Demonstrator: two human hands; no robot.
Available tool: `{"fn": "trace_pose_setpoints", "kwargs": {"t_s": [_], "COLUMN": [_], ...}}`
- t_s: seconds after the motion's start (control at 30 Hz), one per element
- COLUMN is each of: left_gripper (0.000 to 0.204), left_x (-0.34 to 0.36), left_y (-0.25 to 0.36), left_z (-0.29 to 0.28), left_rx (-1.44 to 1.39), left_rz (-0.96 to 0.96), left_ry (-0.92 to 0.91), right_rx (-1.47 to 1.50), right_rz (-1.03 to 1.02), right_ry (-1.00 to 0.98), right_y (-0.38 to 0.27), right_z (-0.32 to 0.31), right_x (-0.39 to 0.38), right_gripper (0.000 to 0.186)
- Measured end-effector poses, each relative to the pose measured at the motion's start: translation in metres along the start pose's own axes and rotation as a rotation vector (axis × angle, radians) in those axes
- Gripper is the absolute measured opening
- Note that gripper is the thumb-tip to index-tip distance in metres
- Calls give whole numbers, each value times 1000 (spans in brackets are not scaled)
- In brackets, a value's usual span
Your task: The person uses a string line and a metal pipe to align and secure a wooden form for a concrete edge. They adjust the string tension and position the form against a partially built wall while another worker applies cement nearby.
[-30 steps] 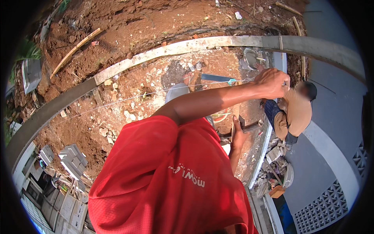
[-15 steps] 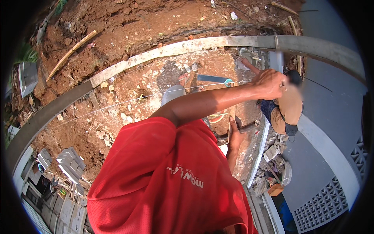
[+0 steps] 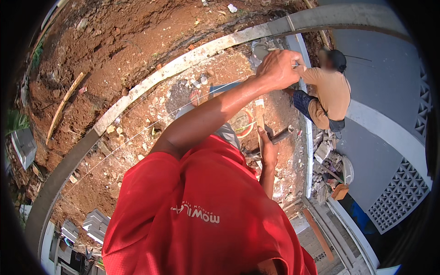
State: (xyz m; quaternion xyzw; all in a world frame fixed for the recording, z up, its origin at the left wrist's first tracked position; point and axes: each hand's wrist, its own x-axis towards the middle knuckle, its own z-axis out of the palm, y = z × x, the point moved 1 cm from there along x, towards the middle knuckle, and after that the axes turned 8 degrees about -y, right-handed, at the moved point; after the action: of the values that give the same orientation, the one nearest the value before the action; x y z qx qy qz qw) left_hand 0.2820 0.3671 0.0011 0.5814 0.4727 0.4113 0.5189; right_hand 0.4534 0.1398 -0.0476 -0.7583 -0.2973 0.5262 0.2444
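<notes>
My left hand point(image 3: 280, 69) is raised at the end of an outstretched arm, its fingers closed in a pinch. A small thin thing shows at its fingertips, too small to name. Lower down, my right hand point(image 3: 269, 149) is wrapped around a narrow wooden strip point(image 3: 260, 114), which stands up past the thumb. A dark bar with a round end point(image 3: 283, 134) crosses behind that hand; whether I grip it too, I cannot tell. A taut white string point(image 3: 137, 134) runs from the lower left toward my left forearm. The blue saw blade point(image 3: 223, 87) lies beyond that forearm, partly hidden.
To the right a co-worker in a tan shirt point(image 3: 334, 98) and dark cap crouches beside a grey wall point(image 3: 380, 73). A pale concrete beam point(image 3: 183, 62) curves across red soil. Rubble point(image 3: 326, 156) lies along the wall, and grey blocks point(image 3: 96, 224) are stacked at lower left.
The view has turned, so my hands and the co-worker appear further left. The co-worker's reaching arm is now mostly hidden behind my left hand. My right hand keeps its grip on the strip.
</notes>
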Motion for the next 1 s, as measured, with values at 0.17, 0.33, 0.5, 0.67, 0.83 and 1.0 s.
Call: {"fn": "trace_pose_setpoints", "kwargs": {"t_s": [0.17,0.33,0.5,0.67,0.83,1.0], "left_gripper": [22,24,19,14,14,13], "left_x": [12,21,28,23,24,42], "left_y": [-7,10,-16,-24,-11,-16], "left_z": [2,-12,-2,7,31,49], "left_rx": [56,99,91,100,149,182], "left_rz": [80,-158,-122,-213,-252,-285], "left_ry": [75,-36,12,24,23,-2], "right_rx": [22,109,201,317,352,383], "right_rz": [-41,-7,-51,-103,-100,-65], "right_ry": [107,156,203,256,303,399], "right_y": [18,18,18,29,35,7], "right_z": [-29,-51,-80,-121,-169,-203], "right_x": [11,16,36,62,89,86], "right_gripper": [44,46,45,50,53,53]}}
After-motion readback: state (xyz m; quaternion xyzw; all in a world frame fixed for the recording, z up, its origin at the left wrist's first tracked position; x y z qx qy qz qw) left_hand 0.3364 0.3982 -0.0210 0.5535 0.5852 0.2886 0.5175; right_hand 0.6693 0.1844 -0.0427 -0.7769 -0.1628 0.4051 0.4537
